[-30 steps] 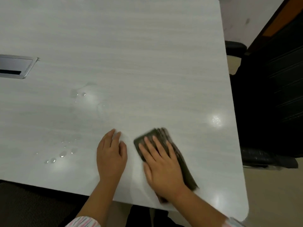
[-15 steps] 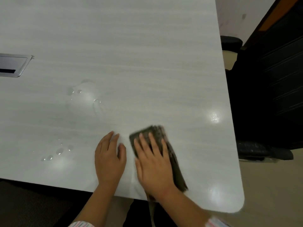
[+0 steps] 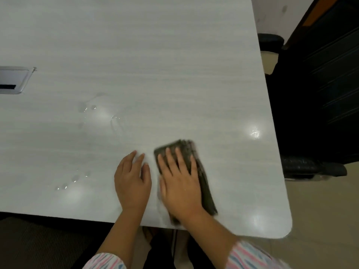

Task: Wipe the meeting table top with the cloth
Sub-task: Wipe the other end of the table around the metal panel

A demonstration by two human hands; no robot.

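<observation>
Two water-drop patches (image 3: 65,185) lie unwiped at nine and ten o'clock from the cloth (image 3: 206,191) under the flat, open right hand (image 3: 180,186); left hand (image 3: 132,182) rests flat on the tabletop (image 3: 155,55).

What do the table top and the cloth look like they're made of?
Table top: probably laminate or coated board printed with a pale grey wood grain. The finish is semi-gloss, since bright glints show on it and water drops bead up. Cloth: dark, soft fabric, folded and lying flat. It may be microfibre, but blur hides the weave.
</observation>
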